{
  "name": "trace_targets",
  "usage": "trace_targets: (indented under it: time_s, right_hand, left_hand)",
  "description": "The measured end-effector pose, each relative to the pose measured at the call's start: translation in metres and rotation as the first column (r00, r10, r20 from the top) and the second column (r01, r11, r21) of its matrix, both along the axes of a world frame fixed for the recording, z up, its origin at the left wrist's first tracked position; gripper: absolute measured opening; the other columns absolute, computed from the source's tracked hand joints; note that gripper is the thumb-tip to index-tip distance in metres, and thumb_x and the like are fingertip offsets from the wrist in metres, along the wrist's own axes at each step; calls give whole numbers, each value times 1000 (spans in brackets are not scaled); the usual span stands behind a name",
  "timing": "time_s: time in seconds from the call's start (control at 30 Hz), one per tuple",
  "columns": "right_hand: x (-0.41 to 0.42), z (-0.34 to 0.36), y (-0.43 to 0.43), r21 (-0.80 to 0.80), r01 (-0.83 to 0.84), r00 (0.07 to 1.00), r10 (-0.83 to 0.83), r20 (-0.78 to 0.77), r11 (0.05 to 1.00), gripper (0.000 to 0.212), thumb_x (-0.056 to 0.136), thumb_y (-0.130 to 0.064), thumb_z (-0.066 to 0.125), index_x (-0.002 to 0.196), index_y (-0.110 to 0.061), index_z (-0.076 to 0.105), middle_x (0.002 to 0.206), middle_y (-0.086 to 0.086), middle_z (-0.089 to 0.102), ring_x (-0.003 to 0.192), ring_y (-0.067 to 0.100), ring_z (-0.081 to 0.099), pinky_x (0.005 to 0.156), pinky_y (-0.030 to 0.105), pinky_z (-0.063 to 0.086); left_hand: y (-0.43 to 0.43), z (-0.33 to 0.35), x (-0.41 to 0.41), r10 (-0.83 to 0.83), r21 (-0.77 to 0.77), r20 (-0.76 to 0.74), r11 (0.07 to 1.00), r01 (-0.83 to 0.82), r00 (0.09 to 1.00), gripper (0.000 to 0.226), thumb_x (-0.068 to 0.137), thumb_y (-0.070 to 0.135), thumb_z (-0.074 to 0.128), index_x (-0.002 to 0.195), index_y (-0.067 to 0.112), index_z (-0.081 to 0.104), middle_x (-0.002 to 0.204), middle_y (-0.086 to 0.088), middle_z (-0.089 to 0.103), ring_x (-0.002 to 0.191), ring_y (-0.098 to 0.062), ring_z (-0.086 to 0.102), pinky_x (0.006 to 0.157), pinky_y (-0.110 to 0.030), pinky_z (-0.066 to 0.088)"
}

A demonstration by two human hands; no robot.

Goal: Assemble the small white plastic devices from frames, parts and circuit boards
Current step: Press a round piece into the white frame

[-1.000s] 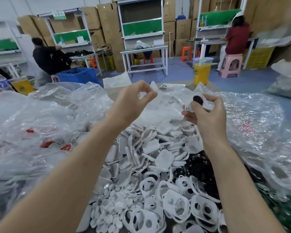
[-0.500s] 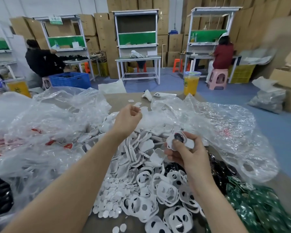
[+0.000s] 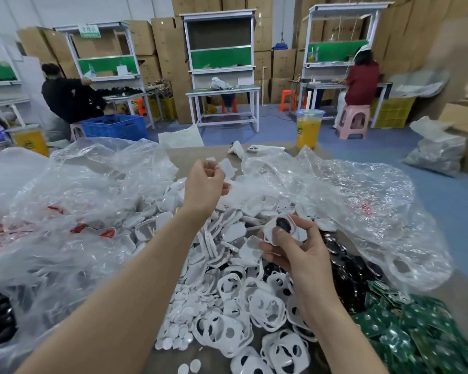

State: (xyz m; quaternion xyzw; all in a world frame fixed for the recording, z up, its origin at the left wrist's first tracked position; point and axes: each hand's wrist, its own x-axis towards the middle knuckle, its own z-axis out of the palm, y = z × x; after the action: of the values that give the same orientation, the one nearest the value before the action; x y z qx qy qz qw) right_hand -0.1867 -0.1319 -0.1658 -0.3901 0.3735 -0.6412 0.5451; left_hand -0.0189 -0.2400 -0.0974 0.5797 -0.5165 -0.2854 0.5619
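My right grip [image 3: 295,252] is clamped round a half-built device [image 3: 285,229], thumb across its white shell, held low over the middle of the desk [image 3: 195,155] with its dark round part [image 3: 283,222] facing up at me. My left grip [image 3: 206,182] is raised further out over the heap with the fingers curled in. A small white piece [image 3: 226,168] sits right at the fingertips, but I cannot tell whether I am pinching it or whether it lies on the plastic behind. As I judge it, the step is to bring the next white part onto the shell. To do that well I should keep the right grip steady with the open face level, turn the new piece until its outline matches, seat one edge first, then press evenly until it sits flush, and keep my thumb clear of the dark part. As for counts: one device in hand. The frames [image 3: 265,309], with two openings each, the round discs [image 3: 181,306], the plain covers [image 3: 233,230], the black parts [image 3: 349,265] and the green circuit boards [image 3: 405,336] all lie in loose heaps, far too many to count. Crumpled clear plastic bags [image 3: 362,190] lie on both sides, their number unclear. At the far edge I count two drink cups [image 3: 310,128] and one phone [image 3: 254,149].
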Motion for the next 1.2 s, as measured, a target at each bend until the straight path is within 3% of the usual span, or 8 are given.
trace_targets:
  time_s: [0.1, 0.2, 0.3, 0.43, 0.57, 0.83, 1.07, 1.2]
  right_hand:
    - [-1, -1, 0, 4, 0, 1000, 0, 10, 1000, 26, 97, -10, 64, 117, -22, 55, 83, 4, 78, 81, 27, 77, 65, 23, 59]
    - [-3, -1, -1, 8, -24, 999, 24, 33, 1000, 26, 96, -10, 66, 117, -20, 56, 83, 7, 78, 82, 29, 76, 67, 24, 59]
    - [1, -3, -1, 7, -76, 997, 75, 32, 997, 27, 94, -8, 67, 117, -18, 57, 88, 15, 77, 80, 30, 76, 66, 24, 59]
    - [9, -3, 3, 0, -120, 992, 120, -40, 993, 27, 93, -7, 68, 116, -17, 58, 86, 17, 76, 76, 28, 76, 65, 23, 59]
    - [15, -1, 10, -9, -147, 984, 145, -104, 989, 26, 91, -12, 71, 111, -28, 66, 81, 14, 76, 72, 24, 76, 64, 20, 57]
    - [25, -5, 15, 0, -200, 966, 197, -166, 980, 29, 90, -14, 72, 110, -35, 72, 95, 9, 65, 70, 25, 74, 65, 25, 58]
    - [24, -9, 14, 33, -242, 960, 244, -141, 970, 22, 90, -7, 71, 108, -12, 61, 103, 17, 68, 71, 33, 74, 57, 25, 55]
    - [25, -8, 16, 33, -273, 949, 275, -157, 961, 21, 91, -6, 70, 108, -9, 58, 102, 15, 69, 71, 32, 75, 56, 25, 55]
  left_hand:
    - [24, 6, 2, 43, -91, -18, 995, -45, 999, 13, 102, 14, 54, 115, 10, 54, 107, -11, 67, 74, -12, 65, 63, -24, 56]
    - [84, -16, 13, -35, -194, -105, 981, 14, 994, 9, 101, 23, 59, 108, 18, 61, 88, -3, 72, 72, -11, 68, 62, -21, 56]
    - [147, -55, 18, -139, -117, -229, 987, 114, 963, 17, 92, 37, 64, 102, 24, 69, 85, -7, 71, 73, -20, 70, 65, -24, 59]
    - [163, -83, 19, -148, -11, -503, 986, 164, 851, 26, 75, 18, 71, 100, 20, 77, 84, -1, 72, 69, -20, 69, 64, -26, 60]
    - [159, -79, 16, -204, -18, -622, 969, 246, 756, 33, 69, 15, 74, 101, 22, 79, 85, -1, 70, 72, -21, 70, 66, -28, 60]
    - [158, -79, 15, -204, -3, -633, 965, 261, 747, 13, 77, 24, 71, 86, 22, 80, 85, -10, 75, 72, -22, 73, 67, -30, 60]
    - [157, -80, 19, -234, -25, -629, 959, 282, 741, 13, 78, 29, 74, 87, 21, 79, 85, -11, 75, 71, -22, 74, 64, -28, 59]
    - [158, -80, 18, -248, -23, -603, 955, 294, 758, 12, 79, 32, 74, 83, 22, 79, 84, -8, 74, 71, -19, 73, 64, -26, 59]
